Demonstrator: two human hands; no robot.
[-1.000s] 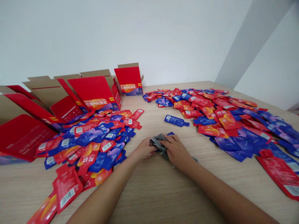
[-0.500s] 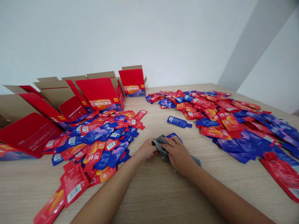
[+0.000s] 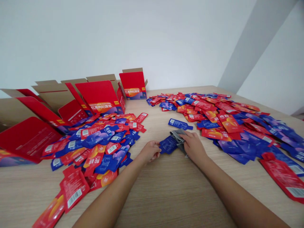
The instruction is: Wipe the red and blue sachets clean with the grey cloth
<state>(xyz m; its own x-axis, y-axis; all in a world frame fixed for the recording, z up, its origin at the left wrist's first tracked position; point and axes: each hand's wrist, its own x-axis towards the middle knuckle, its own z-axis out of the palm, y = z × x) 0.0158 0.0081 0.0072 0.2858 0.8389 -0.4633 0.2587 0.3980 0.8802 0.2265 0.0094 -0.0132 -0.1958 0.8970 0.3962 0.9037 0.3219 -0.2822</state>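
Observation:
Between my hands, low over the table, is a blue sachet with small pale print. My left hand pinches its left end, fingers curled. In my right hand a grey cloth is bunched, and it covers the sachet's right end. Just beyond them a second blue sachet lies flat on the table. To the left of my left hand spreads a pile of red and blue sachets.
A larger heap of red and blue sachets covers the right side of the table. Open red cartons stand along the left, and another red carton is at the back near the wall.
My right hand with the cloth has moved right and slightly up, off the left part of the blue sachet. More of the sachet shows between my hands, its left end in my left hand.

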